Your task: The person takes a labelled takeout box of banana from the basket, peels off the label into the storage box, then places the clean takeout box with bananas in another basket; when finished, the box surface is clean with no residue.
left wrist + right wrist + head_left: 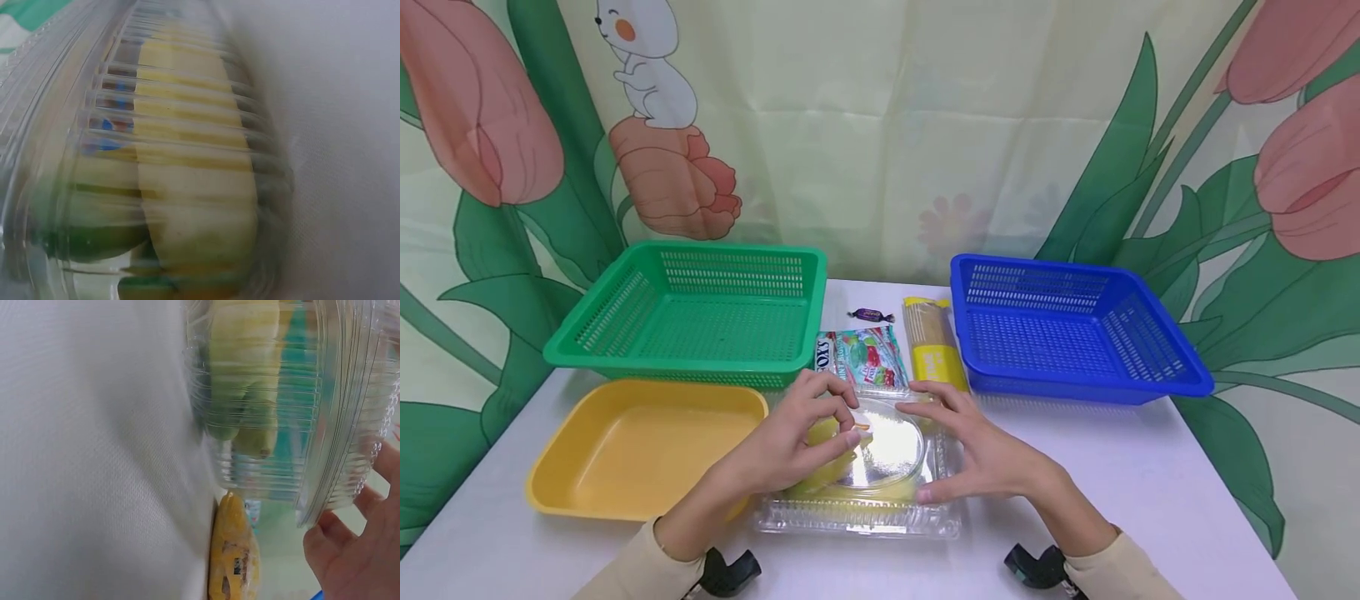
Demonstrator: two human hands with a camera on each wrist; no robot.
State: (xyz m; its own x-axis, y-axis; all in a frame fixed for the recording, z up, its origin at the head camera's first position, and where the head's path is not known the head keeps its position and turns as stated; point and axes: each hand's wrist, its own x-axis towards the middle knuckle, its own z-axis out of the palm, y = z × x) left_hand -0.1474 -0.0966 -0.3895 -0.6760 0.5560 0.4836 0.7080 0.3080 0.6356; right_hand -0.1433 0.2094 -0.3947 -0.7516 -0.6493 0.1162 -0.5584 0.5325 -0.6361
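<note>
A clear plastic clamshell box [857, 518] lies closed in the middle of the table, with long pale yellow and green pieces [194, 144] inside. Over the left part of its lid, my left hand [790, 429] hovers with bent fingers. The thumb and fingertips come close together there, beside a small orange mark [861, 427]; whether they pinch anything, I cannot tell. My right hand [981, 446] spreads its fingers and thumb across the lid's right part. In the right wrist view, that thumb lies right at the lid's edge, with the box's ridged side [262, 412] facing the camera.
Behind the box lie a FOX'S candy bag [868, 358], a purple wrapped candy [871, 316] and a yellow-wrapped pack of sticks or noodles [936, 342]. A green basket [685, 371] and yellow tub [640, 508] stand left, a blue basket [1090, 387] right.
</note>
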